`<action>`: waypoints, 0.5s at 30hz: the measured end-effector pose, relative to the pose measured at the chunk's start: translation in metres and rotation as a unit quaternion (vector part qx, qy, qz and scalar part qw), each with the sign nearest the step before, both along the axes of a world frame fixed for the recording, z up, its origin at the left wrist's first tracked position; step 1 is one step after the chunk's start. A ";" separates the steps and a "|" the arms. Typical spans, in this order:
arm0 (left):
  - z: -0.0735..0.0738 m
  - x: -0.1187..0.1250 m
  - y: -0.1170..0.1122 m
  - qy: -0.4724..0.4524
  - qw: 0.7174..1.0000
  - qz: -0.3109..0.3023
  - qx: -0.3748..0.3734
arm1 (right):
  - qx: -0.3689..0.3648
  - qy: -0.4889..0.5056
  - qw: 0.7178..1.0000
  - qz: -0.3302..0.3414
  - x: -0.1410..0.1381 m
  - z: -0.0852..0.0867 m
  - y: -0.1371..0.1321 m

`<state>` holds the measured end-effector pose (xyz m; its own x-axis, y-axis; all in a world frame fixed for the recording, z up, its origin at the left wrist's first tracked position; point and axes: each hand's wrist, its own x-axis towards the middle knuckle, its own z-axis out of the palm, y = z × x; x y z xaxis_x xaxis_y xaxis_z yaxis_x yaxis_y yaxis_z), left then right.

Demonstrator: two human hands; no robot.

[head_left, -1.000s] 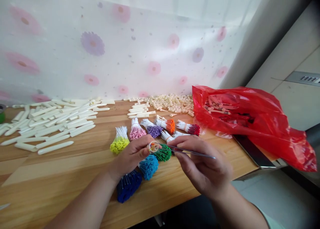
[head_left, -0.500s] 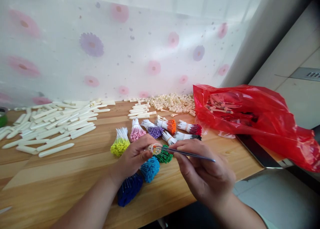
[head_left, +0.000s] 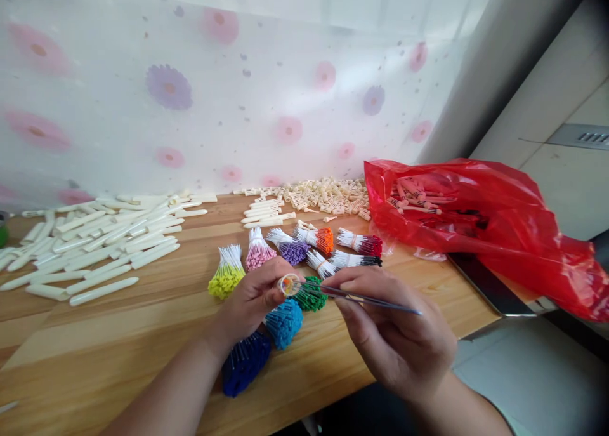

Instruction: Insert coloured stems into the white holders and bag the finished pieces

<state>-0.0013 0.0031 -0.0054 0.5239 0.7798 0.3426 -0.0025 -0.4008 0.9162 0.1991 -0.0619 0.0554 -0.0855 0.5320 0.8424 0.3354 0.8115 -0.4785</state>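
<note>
My left hand (head_left: 254,299) pinches a small clear tube (head_left: 288,285) whose round end shows coloured tips inside. My right hand (head_left: 394,334) grips thin metal tweezers (head_left: 366,298), and their tip reaches the tube's mouth. Both hands hover over a fan of bundled sticks with coloured heads on the wooden table (head_left: 118,322): yellow (head_left: 226,276), pink (head_left: 259,249), purple (head_left: 289,246), orange (head_left: 320,237), red (head_left: 364,242), green (head_left: 311,296), light blue (head_left: 284,322) and dark blue (head_left: 245,360).
A heap of long cream tubes (head_left: 95,245) lies at the left. Small cream caps (head_left: 323,195) are piled at the back. A red plastic bag (head_left: 476,226) holding more parts rests at the right, over a dark flat slab (head_left: 490,287). A flowered curtain (head_left: 214,87) hangs behind.
The hands stay together over the bundles. The tweezers have shifted slightly right and lower, their tip still at the tube's mouth. The camera view drifted a little.
</note>
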 end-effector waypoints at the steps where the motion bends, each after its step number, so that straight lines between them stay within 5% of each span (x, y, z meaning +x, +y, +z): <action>1: -0.001 0.000 0.000 0.001 1.000 0.000 -0.002 | 0.001 -0.001 1.000 0.005 0.000 0.001 0.000; 15: 0.001 0.001 0.000 -0.019 0.999 -0.030 -0.011 | 0.013 -0.024 1.000 0.011 -0.010 0.001 0.001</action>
<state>-0.0005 0.0027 -0.0045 0.5572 0.7547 0.3463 -0.0620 -0.3780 0.9237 0.1893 -0.0611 0.0562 -0.1374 0.5081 0.8503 0.3398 0.8305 -0.4413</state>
